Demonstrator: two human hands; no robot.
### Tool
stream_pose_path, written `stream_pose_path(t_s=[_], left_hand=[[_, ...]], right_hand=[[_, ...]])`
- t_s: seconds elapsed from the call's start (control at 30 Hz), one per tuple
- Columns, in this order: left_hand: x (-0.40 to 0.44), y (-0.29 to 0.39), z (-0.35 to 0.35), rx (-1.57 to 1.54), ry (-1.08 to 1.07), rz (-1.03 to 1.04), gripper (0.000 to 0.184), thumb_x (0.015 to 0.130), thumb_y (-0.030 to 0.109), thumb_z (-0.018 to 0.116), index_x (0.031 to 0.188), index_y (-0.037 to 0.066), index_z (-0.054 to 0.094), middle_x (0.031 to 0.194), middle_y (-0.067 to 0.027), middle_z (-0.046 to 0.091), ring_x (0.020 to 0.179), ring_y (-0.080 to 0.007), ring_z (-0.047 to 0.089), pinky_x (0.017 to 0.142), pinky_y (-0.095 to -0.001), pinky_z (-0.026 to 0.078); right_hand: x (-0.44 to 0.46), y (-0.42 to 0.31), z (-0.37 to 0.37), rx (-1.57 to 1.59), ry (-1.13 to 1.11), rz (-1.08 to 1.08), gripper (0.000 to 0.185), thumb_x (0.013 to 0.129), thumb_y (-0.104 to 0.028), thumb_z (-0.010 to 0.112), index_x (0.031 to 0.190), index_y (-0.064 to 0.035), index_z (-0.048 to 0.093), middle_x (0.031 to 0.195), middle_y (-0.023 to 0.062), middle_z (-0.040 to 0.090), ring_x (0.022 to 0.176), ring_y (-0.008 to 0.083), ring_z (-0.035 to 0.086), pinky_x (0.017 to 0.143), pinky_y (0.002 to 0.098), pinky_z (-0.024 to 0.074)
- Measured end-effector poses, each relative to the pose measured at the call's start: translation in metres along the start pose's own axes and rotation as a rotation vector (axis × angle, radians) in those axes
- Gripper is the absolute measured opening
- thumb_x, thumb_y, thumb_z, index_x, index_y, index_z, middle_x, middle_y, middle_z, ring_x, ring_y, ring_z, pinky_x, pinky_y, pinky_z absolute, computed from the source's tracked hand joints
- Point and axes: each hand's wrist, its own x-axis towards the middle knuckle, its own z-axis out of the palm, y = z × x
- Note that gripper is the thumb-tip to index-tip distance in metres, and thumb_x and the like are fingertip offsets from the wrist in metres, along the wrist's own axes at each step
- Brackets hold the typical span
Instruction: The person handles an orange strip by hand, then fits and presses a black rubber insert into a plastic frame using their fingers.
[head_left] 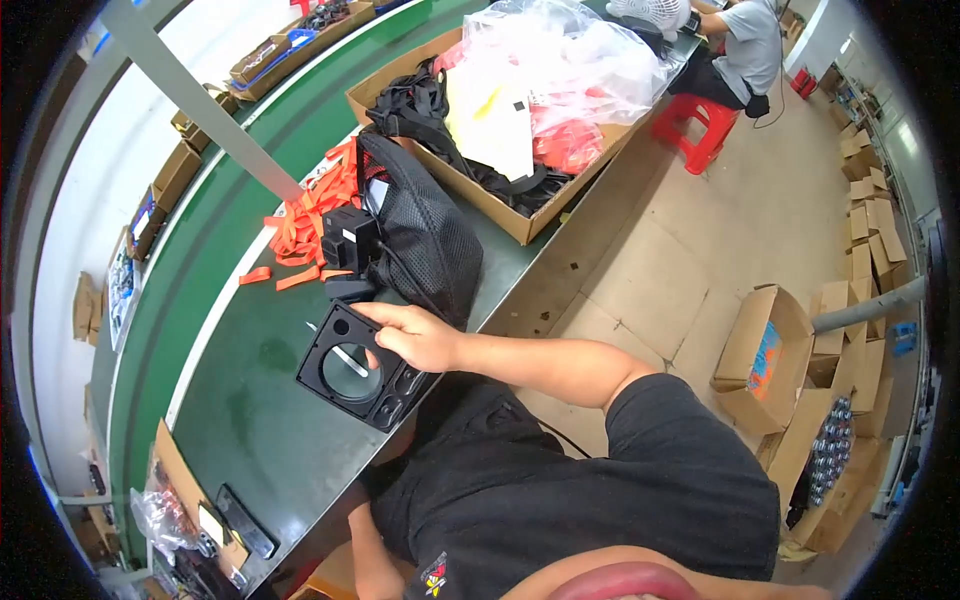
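My right hand [415, 338] grips the upper edge of a black plastic speaker panel [318, 385], its thumb and fingers closed around the frame. The panel has a large round opening, a smaller round hole at one corner and small round fittings along the lower right side. A thin pale stick [349, 360] shows through the large opening; what it is I cannot make out. Just beyond the hand lie a black mesh bag [430, 235] and a black boxy part [348, 238]. My left hand does not show; bare skin on that side appears below the table edge.
Orange straps [300, 235] lie in a heap beside the bag. Farther along stands a cardboard box [535, 225] of black straps and plastic bags. A black flat part [245, 522] lies near left. Another person sits by a red stool [700, 125]. Cartons [765, 350] line the right floor.
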Motion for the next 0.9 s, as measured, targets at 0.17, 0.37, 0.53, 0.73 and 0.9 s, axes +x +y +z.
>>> stream_pose_path(t_s=[0.17,0.37,0.53,0.73,0.9], left_hand=[[-0.039,0.054,-0.040,-0.063,-0.032,-0.084,0.019,0.088,0.021,0.051,0.087,0.003,0.058,0.080,-0.0231,0.063,0.078,-0.0416,0.060,0.069,-0.0477,0.048],[-0.072,0.105,-0.106,-0.354,-0.061,-0.219,0.024,0.090,0.022,0.052,0.082,0.000,0.055,0.077,-0.0245,0.059,0.077,-0.0450,0.057,0.065,-0.0479,0.045],[-0.072,0.101,-0.088,-0.487,-0.060,-0.274,0.019,0.088,0.017,0.055,0.081,-0.001,0.056,0.078,-0.0222,0.061,0.075,-0.0413,0.059,0.066,-0.0474,0.046],[0.012,0.016,-0.007,0.086,0.267,0.086,0.024,0.083,0.008,0.055,0.105,0.000,0.062,0.109,-0.0237,0.059,0.103,-0.0412,0.053,0.088,-0.0425,0.043],[0.011,0.016,-0.006,0.069,0.164,0.074,0.025,0.084,0.009,0.055,0.106,0.000,0.061,0.110,-0.0237,0.059,0.103,-0.0411,0.053,0.089,-0.0433,0.042]], right_hand=[[-0.001,0.007,0.006,-0.032,0.044,0.134,0.050,0.087,-0.001,0.037,0.136,0.0016,0.035,0.088,0.0047,0.059,0.078,0.0096,0.056,0.074,0.0251,0.0453],[-0.004,0.019,0.007,-0.246,0.064,0.236,0.048,0.089,-0.004,0.041,0.135,0.0042,0.036,0.088,0.0053,0.063,0.081,0.0096,0.057,0.078,0.0246,0.0458],[-0.001,0.031,0.011,-0.169,0.127,0.079,0.045,0.085,-0.010,0.042,0.128,-0.0012,0.047,0.081,0.0083,0.066,0.072,0.0132,0.062,0.070,0.0273,0.0486],[-0.005,0.020,0.008,-0.365,0.074,0.039,0.047,0.086,-0.002,0.037,0.133,0.0033,0.041,0.087,0.0071,0.063,0.079,0.0111,0.059,0.076,0.0258,0.0474],[-0.007,0.020,0.011,-0.424,0.127,-0.017,0.045,0.082,-0.010,0.044,0.126,-0.0035,0.047,0.077,0.0121,0.066,0.068,0.0245,0.065,0.064,0.0333,0.0492]])
